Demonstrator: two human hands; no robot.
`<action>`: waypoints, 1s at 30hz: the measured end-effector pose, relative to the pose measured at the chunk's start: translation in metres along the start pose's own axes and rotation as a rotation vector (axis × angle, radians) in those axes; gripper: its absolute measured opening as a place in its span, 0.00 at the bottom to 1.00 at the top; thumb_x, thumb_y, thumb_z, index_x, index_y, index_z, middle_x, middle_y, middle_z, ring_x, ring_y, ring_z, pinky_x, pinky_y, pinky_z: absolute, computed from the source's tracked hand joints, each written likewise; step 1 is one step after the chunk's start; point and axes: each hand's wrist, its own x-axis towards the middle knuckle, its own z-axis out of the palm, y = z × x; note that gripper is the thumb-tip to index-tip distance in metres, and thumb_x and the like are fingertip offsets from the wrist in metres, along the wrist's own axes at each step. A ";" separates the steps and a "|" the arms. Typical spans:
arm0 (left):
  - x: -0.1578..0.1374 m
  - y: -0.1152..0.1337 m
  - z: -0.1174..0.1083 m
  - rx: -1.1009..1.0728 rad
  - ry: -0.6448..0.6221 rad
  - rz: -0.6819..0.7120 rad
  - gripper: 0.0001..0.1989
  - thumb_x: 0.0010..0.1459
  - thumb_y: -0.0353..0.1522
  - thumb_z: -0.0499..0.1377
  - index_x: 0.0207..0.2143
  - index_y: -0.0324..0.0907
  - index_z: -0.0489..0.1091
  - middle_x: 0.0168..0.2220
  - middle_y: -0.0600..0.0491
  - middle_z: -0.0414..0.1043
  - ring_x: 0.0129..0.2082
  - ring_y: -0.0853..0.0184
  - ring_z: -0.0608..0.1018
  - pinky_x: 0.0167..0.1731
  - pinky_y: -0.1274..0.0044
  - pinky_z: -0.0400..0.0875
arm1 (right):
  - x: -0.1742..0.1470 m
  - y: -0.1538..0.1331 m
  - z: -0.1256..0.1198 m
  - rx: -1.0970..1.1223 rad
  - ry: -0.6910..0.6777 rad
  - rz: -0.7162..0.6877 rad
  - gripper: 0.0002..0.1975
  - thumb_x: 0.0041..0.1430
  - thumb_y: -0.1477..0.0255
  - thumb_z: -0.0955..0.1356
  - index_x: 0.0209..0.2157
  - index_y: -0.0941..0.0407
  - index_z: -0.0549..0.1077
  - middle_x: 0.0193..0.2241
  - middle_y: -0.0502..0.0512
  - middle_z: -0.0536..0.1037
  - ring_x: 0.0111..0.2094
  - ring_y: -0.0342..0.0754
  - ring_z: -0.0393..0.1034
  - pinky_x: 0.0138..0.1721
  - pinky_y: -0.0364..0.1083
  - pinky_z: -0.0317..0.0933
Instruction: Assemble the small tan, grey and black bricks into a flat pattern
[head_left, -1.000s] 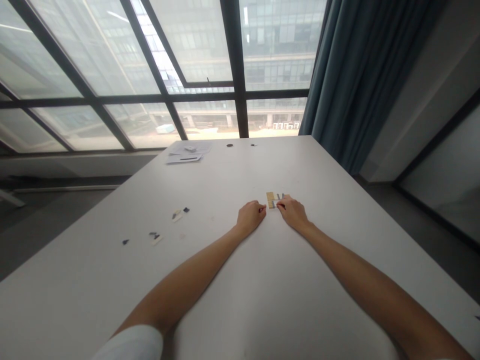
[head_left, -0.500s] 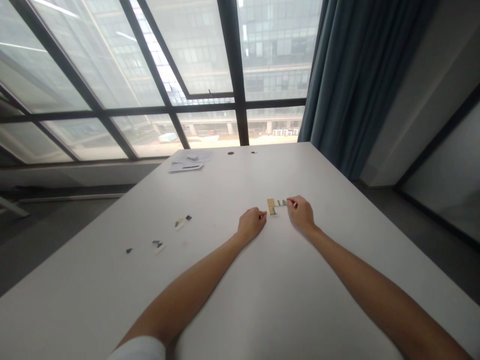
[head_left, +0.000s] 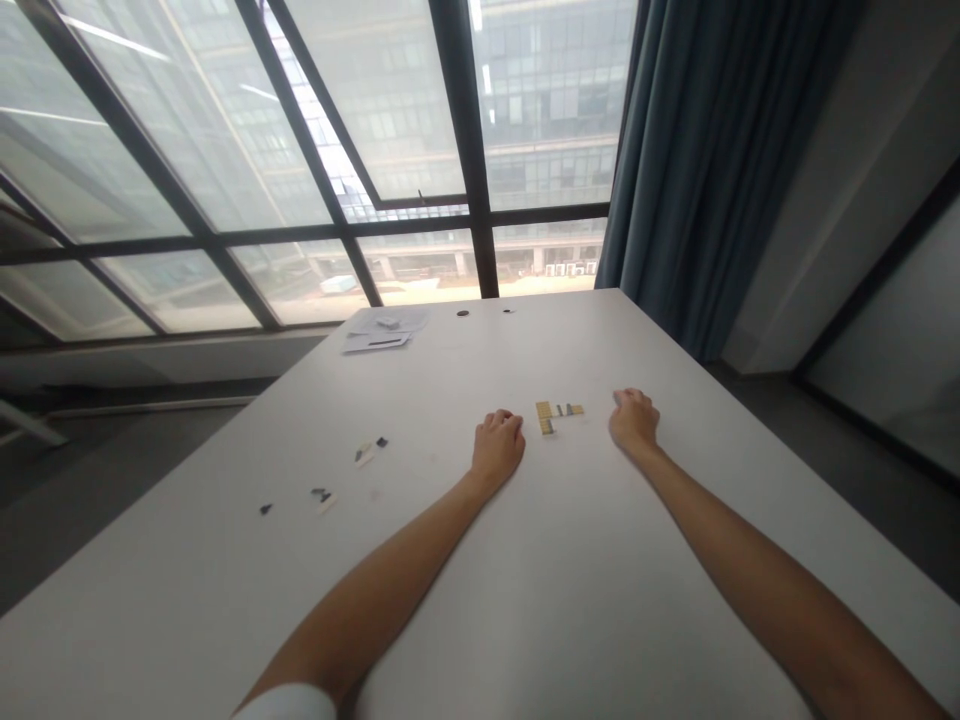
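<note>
1. A broad white, smooth-topped table (head_left: 480, 600) carries everything described on it.
2. A small assembly of flat tan, white and dark pieces (head_left: 556, 410) lies right of the table's middle, between the two hands and apart from both. A tan block forms its left end; a striped row runs from it toward the table's right edge, and a shorter arm extends toward the near edge.
3. The left hand (head_left: 498, 446) rests just left of the assembly, fingers bent and close together; whether anything is under them cannot be told.
4. The right hand (head_left: 634, 420) is on the assembly's other side, nearer the table's right edge, fingers curled inward. A greyish patch shows at its fingertips, too small to identify as a held piece.
5. Toward the table's left edge lie a dark diamond-shaped chip (head_left: 382, 442), a cluster of cream and dark scraps (head_left: 364, 458) just beside it, a second cream-and-dark cluster (head_left: 326, 503) nearer the near edge, and a lone dark chip (head_left: 265, 510) nearest the left edge.
6. White paper sheets (head_left: 357, 343), bearing a slim dark bar (head_left: 385, 343), lie at the far left corner.
7. A dark round disc (head_left: 463, 314) sits near the far edge.
</note>
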 end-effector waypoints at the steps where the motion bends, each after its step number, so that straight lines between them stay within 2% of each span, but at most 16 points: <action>1: 0.000 0.000 0.001 -0.001 -0.013 -0.004 0.15 0.64 0.30 0.54 0.49 0.47 0.74 0.51 0.47 0.71 0.52 0.59 0.69 0.50 0.69 0.64 | -0.001 0.000 0.001 -0.024 -0.021 -0.016 0.21 0.61 0.78 0.60 0.52 0.57 0.75 0.55 0.65 0.72 0.54 0.57 0.63 0.53 0.54 0.54; 8: 0.002 -0.005 0.008 0.012 -0.002 0.001 0.15 0.64 0.32 0.53 0.49 0.48 0.73 0.51 0.49 0.71 0.52 0.58 0.68 0.49 0.68 0.63 | -0.004 -0.001 0.001 -0.120 -0.032 -0.057 0.18 0.62 0.77 0.61 0.49 0.56 0.77 0.53 0.60 0.75 0.52 0.54 0.64 0.51 0.50 0.53; 30: 0.000 -0.003 0.006 -0.019 -0.005 -0.009 0.15 0.63 0.32 0.53 0.49 0.48 0.74 0.51 0.49 0.71 0.52 0.58 0.69 0.49 0.67 0.64 | -0.005 -0.001 0.000 -0.158 -0.043 -0.060 0.18 0.64 0.75 0.61 0.49 0.55 0.77 0.54 0.60 0.74 0.52 0.54 0.65 0.50 0.50 0.54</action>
